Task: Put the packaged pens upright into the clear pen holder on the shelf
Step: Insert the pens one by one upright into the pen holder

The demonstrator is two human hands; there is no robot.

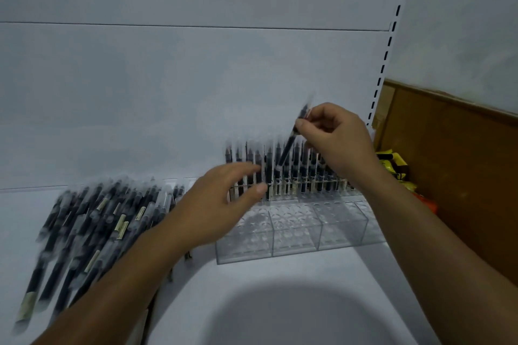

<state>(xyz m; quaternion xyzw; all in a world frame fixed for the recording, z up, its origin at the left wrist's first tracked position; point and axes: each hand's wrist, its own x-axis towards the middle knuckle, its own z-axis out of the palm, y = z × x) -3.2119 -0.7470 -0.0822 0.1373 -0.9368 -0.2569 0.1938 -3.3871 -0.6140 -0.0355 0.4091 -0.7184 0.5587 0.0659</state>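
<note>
A clear pen holder with several compartments stands on the white shelf. Its back rows hold several upright packaged pens; the front holes are empty. My right hand pinches the top of a tilted packaged pen, whose lower tip is down among the upright ones. My left hand reaches in from the left, thumb and forefinger pinching an upright pen at the left part of the holder. A loose pile of packaged pens lies on the shelf to the left. The picture is motion-blurred.
The white back panel rises right behind the holder. A slotted shelf upright runs along the right. Beyond it stand a brown cardboard box and yellow packets, with something orange below.
</note>
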